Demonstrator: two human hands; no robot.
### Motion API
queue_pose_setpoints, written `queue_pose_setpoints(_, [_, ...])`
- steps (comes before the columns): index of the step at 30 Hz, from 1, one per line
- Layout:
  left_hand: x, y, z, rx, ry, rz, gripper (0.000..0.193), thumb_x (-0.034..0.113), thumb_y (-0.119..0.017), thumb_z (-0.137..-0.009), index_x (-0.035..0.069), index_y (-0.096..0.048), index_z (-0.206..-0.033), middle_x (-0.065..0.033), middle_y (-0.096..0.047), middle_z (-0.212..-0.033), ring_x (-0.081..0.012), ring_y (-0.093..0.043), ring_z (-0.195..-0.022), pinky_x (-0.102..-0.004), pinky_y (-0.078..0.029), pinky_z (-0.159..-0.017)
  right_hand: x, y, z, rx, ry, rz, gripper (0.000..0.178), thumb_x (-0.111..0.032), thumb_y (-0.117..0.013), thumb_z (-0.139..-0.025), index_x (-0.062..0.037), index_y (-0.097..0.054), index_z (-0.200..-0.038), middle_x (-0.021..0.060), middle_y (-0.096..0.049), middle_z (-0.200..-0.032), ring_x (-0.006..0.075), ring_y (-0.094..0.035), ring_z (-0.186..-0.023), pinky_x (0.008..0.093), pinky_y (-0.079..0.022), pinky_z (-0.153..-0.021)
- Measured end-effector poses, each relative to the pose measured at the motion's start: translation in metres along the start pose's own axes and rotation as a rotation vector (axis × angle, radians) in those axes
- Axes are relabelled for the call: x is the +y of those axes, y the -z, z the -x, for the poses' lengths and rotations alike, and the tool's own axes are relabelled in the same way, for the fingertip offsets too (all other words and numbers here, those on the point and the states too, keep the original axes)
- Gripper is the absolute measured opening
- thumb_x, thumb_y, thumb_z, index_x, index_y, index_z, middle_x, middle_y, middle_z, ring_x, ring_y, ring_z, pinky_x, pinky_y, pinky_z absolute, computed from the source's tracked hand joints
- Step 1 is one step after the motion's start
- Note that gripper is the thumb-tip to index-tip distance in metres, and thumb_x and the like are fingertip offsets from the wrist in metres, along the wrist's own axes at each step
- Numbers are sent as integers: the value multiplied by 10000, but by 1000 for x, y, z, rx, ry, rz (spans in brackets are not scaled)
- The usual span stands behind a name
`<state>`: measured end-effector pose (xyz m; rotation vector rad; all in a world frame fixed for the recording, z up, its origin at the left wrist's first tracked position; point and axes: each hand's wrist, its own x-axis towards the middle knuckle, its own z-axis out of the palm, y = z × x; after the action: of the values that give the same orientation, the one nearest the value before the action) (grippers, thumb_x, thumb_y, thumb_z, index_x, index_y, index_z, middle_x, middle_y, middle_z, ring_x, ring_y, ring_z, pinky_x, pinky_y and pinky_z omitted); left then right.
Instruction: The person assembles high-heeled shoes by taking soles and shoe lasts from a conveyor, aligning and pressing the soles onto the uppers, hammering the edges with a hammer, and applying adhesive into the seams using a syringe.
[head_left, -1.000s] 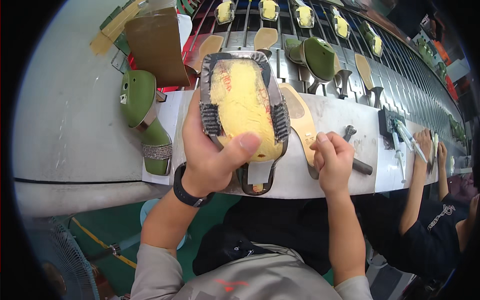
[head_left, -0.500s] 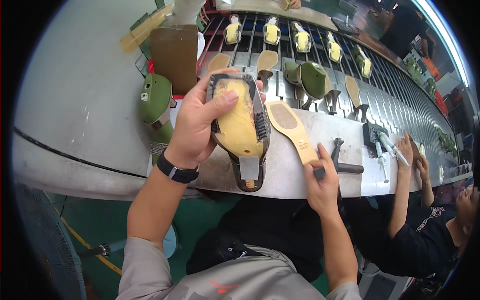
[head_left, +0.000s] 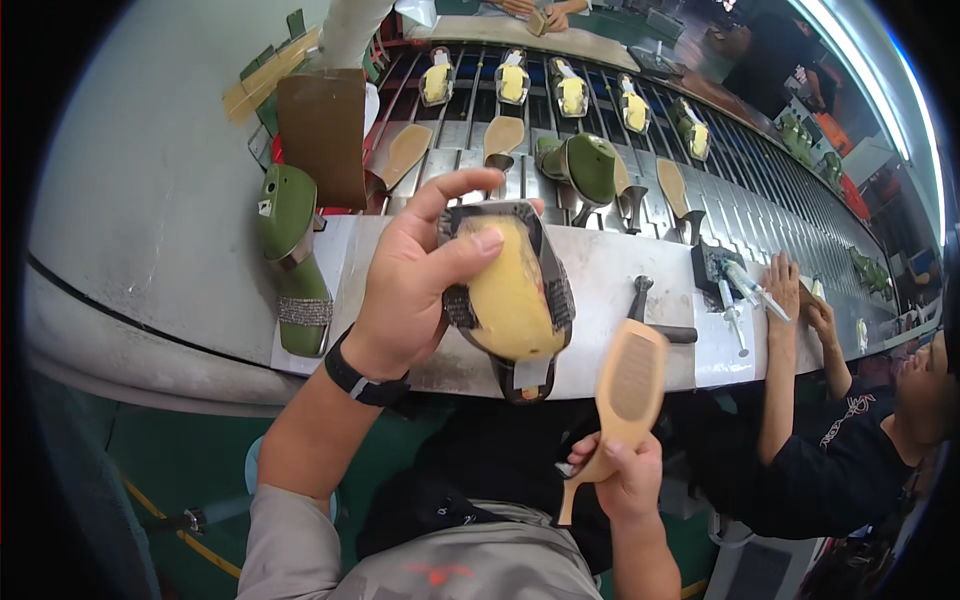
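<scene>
My left hand (head_left: pixel 395 285) grips a lasted shoe upper (head_left: pixel 510 295), its yellowish underside turned up. The thumb presses on that underside; some fingers are hidden behind the upper. My right hand (head_left: pixel 632 482) is wrapped round the narrow part of a tan heeled shoe sole (head_left: pixel 634 372), to the right of the upper and apart from it. The sole's wide end, with a rougher brownish patch, points up, and its thin heel, dark at the tip, points down. A hammer (head_left: pixel 643 298) lies on the worktop just beyond the sole.
On the left, a green shoe last with a glittery strap (head_left: pixel 297 260) lies beside a brown board (head_left: pixel 325 135). Conveyor rods (head_left: pixel 470 85) carry several uppers, with heeled soles nearer. At right, a black holder (head_left: pixel 712 265) bears syringe-like tubes, next to a co-worker's hands (head_left: pixel 785 285).
My right hand has picked the sole up off the worktop and drawn it toward me. My left hand has shifted slightly right and nearer with the upper, its index finger now raised.
</scene>
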<state>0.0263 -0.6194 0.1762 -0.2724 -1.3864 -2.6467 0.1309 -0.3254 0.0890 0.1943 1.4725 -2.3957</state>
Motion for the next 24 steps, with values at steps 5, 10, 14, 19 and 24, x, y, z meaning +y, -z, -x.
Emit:
queue_pose_setpoints(5, [1,-21,12,-168,51,-51,349,68,-587,-1036,-7,-525,-1372,-295,-655,-1341,-362,-680,-1238,-467,-583,-1033,-42,-53,8,-320,247,48,261,-87,-631,-1033,128,-662,-1180,258,-751,-1043,288,-768,-846,412,-658,-767])
queue_pose_setpoints(10, [4,-24,33,-226,28,-105,324,69,-579,-1050,-21,-542,-1359,-307,-647,-1347,-370,-676,-1247,-484,-563,-1065,-69,-96,-10,-522,126,223,264,-24,-562,-1033,146,-651,-1215,252,-747,-1096,253,-763,-928,382,-659,-784])
queue_pose_setpoints(14, [3,-16,34,-277,-11,-121,305,117,-582,-1067,-30,-561,-1333,-332,-631,-1353,-391,-670,-1250,-498,-556,-1075,-65,-116,-15,-404,-6,116,250,-58,-566,-1039,133,-718,-1093,192,-770,-972,204,-759,-821,348,-653,-742])
queue_pose_setpoints(19, [11,-15,40,-274,30,-74,401,304,-549,-1101,-35,-565,-1315,-357,-613,-1362,-408,-663,-1252,-514,-553,-1071,-59,-112,-19,-417,134,337,257,-100,-623,-1022,77,-773,-911,88,-738,-703,128,-710,-635,270,-573,-582])
queue_pose_setpoints(24, [6,-14,46,-307,-20,-38,621,439,-723,-981,-41,-533,-1325,-375,-591,-1378,-403,-651,-1269,-517,-533,-1085,-59,-112,-23,-459,265,455,269,-93,-666,-994,17,-723,-755,46,-659,-582,107,-602,-489,275,-455,-470])
